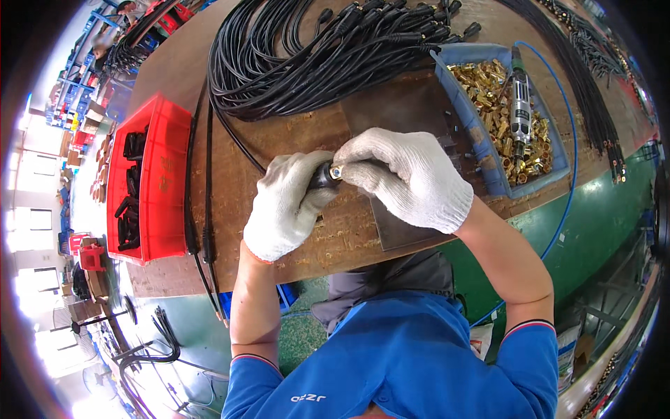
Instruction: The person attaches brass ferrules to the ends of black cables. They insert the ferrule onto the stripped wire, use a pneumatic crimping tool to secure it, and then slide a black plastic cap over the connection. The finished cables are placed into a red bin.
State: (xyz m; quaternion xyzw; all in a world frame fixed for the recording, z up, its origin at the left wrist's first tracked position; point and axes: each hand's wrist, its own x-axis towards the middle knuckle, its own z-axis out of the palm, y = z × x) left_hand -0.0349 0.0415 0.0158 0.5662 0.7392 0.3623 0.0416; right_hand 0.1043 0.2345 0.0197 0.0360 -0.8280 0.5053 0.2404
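Both my hands wear white knitted gloves and meet over the middle of the table. My left hand (280, 209) is closed around a black cable connector (322, 177), whose cable runs back toward the large coil of black cables (279, 77). At the connector's end sits a small brass fitting (336, 172). The thumb and fingers of my right hand (412, 178) pinch this fitting from the right. Part of the connector is hidden by the left glove.
A red crate (164, 185) with black parts (129, 216) stands at left. At right, a blue-grey bin (481, 166) holds many brass fittings (478, 84), with a power screwdriver (520, 108) lying across it, trailing a blue hose (574, 140). A dark mat (412, 223) lies beneath my right hand.
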